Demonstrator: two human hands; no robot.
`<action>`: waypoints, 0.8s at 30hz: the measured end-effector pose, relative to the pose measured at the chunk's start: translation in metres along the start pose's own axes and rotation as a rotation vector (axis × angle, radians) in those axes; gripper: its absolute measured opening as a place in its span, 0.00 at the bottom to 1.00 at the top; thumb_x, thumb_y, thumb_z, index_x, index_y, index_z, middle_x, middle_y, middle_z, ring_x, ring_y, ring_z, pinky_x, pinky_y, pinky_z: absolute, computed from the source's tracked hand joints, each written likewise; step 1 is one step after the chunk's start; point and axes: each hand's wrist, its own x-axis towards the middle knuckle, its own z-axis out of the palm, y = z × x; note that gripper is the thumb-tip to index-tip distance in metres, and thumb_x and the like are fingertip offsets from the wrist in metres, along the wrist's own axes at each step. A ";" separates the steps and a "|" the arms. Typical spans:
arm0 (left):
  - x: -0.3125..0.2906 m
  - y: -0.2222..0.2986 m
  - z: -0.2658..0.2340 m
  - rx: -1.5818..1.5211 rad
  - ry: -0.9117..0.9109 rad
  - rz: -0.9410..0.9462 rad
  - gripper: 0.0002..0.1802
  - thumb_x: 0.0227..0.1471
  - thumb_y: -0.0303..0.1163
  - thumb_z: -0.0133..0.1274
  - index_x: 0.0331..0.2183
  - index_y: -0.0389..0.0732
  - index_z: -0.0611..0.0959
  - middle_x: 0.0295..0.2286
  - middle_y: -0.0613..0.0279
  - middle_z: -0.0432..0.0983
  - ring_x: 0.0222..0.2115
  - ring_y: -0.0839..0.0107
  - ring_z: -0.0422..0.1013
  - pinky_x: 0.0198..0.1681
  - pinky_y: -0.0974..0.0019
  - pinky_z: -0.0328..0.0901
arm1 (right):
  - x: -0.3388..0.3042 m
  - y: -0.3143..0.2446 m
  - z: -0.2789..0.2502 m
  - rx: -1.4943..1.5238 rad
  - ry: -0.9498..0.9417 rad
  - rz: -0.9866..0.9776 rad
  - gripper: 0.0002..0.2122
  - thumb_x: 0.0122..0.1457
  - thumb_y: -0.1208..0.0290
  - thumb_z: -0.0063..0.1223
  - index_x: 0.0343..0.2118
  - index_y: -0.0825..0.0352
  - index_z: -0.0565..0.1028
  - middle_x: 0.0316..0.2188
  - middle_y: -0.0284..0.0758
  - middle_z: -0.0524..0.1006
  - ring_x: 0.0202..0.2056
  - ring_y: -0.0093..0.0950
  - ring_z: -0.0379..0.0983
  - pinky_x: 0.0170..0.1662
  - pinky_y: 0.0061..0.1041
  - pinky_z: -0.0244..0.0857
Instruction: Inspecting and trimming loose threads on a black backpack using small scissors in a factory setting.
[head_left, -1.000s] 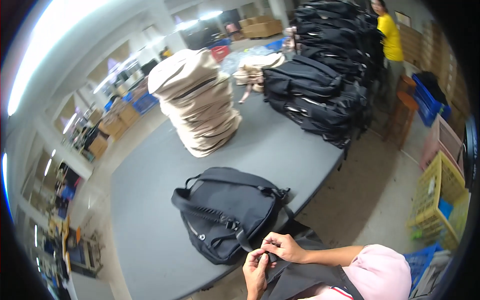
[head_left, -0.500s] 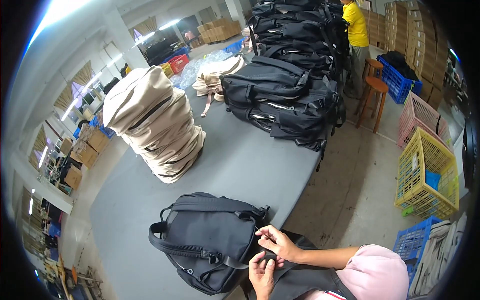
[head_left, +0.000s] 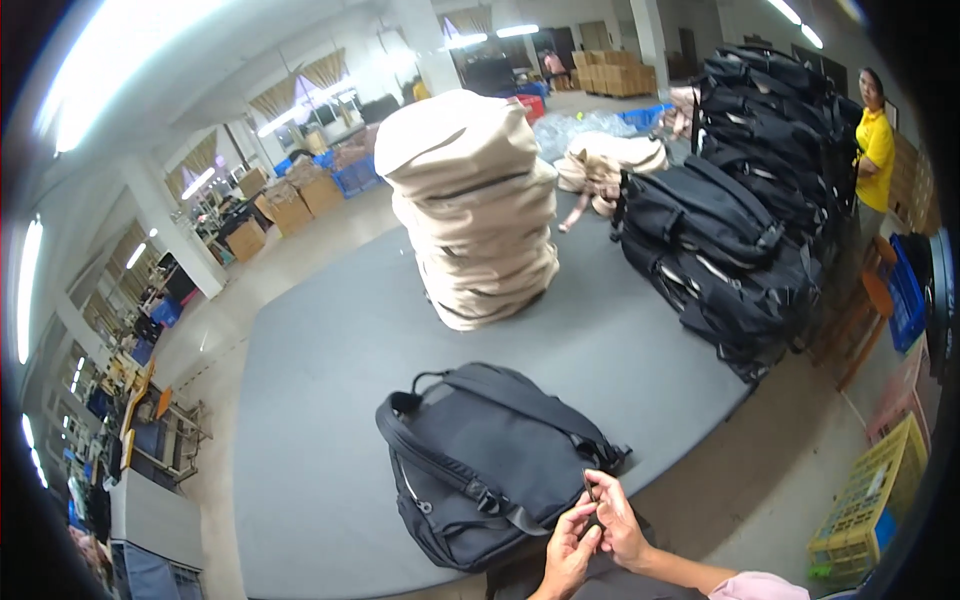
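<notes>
A black backpack lies on the grey table, its shoulder straps facing up. Just off its lower right corner, both hands are close together. Between the thumb and fingers of my right hand a small slim dark thing sticks up; its kind is too small to tell. My left hand is closed in a pinch against the right one, and whatever it may hold is hidden by the fingers. A webbing strap of the backpack ends close to the left fingers.
A tall stack of beige bags stands mid-table. Black backpacks are piled on the right, with beige bags behind. A person in a yellow shirt stands beyond the pile. A stool and a yellow crate are on the floor right.
The view has swung right, so table and stacks appear shifted. Both hands have drawn closer together at the backpack's corner, and the right fingers now point up with the slim dark thing.
</notes>
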 end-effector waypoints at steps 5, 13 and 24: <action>0.000 0.012 0.004 0.063 -0.018 -0.026 0.20 0.55 0.21 0.44 0.50 0.37 0.65 0.50 0.57 0.63 0.49 0.71 0.62 0.50 0.68 0.61 | 0.011 0.026 -0.012 -0.011 0.089 -0.068 0.30 0.58 0.50 0.45 0.56 0.66 0.55 0.38 0.33 0.66 0.38 0.21 0.63 0.41 0.18 0.59; -0.012 0.012 0.000 -0.035 -0.084 -0.010 0.19 0.54 0.22 0.47 0.49 0.38 0.67 0.47 0.60 0.66 0.34 0.76 0.69 0.32 0.77 0.64 | 0.001 0.018 -0.004 0.094 0.098 0.016 0.28 0.59 0.52 0.43 0.56 0.64 0.54 0.36 0.36 0.67 0.16 0.16 0.60 0.14 0.11 0.53; 0.010 0.059 0.006 0.108 -0.025 0.057 0.25 0.53 0.18 0.43 0.52 0.33 0.58 0.37 0.52 0.70 0.30 0.72 0.70 0.36 0.70 0.67 | 0.002 -0.016 0.003 -0.357 0.109 -0.195 0.07 0.55 0.78 0.51 0.37 0.70 0.72 0.25 0.30 0.73 0.25 0.14 0.68 0.28 0.14 0.63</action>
